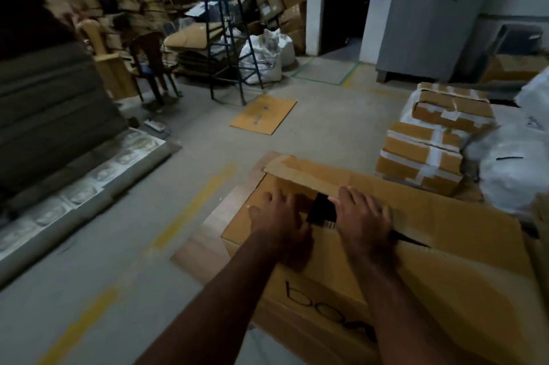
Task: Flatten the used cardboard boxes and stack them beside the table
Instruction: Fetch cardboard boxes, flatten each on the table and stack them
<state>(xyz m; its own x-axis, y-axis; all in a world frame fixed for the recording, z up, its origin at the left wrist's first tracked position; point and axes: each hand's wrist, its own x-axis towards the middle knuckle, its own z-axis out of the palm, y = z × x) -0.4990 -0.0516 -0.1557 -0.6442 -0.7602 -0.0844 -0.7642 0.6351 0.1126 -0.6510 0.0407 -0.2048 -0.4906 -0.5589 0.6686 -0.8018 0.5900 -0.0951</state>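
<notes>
— What step is this, do you think?

— The flattening, I believe. Both hands lie close together on the big cardboard box [386, 245], which is on the floor in front of the person. The left hand [279, 223] presses flat with spread fingers; the right hand [364, 217] rests on a top flap near a dark gap.

— And next?

— Probably push the flaps down and collapse the sides.

— How many others?

— I count two taped boxes [436, 132] stacked at the right, and one flat sheet [263, 114] on the floor.
</notes>
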